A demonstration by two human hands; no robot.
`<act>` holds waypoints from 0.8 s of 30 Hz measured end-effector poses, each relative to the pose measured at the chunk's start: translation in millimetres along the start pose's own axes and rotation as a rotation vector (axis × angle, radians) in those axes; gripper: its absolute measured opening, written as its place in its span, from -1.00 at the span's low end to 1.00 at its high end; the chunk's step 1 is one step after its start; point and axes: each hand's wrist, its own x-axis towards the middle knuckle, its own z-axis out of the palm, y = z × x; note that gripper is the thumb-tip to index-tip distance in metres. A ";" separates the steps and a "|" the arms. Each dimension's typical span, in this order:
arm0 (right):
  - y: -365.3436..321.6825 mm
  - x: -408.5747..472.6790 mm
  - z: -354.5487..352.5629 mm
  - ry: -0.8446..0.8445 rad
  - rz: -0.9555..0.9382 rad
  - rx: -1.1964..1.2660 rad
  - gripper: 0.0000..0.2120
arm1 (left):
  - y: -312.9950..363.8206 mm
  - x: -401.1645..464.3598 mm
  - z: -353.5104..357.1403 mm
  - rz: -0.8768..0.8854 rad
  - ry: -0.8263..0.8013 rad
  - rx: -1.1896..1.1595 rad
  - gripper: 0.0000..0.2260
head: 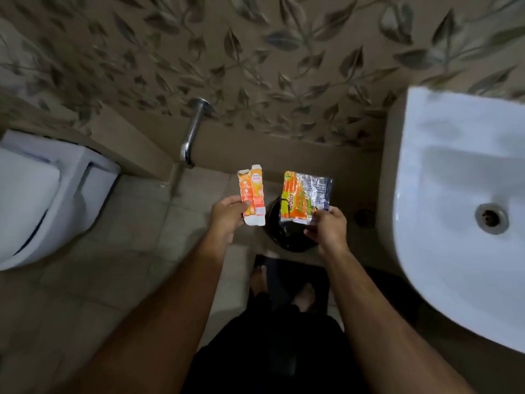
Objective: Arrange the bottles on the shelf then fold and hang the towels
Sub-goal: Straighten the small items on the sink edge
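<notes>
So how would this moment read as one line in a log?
left hand: holds orange carton | right hand: holds scrub pad wrapper | below: black bin | bottles, towels: not visible

The plastic wrapper (304, 199) pinched in the right hand (328, 227) carried large letters that looked like "ala" and the words "SCRUB PAD". Print on the orange carton (253, 196) in the left hand (227, 216) was too small to read.

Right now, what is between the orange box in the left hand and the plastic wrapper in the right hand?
In the head view, nothing is held between the orange box and the plastic wrapper; through the gap shows floor and the black bin below.
</notes>
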 end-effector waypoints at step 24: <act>266.0 375.2 -10.0 0.138 0.122 -0.384 -0.86 | -262.1 306.3 148.3 0.026 -0.057 0.729 -0.83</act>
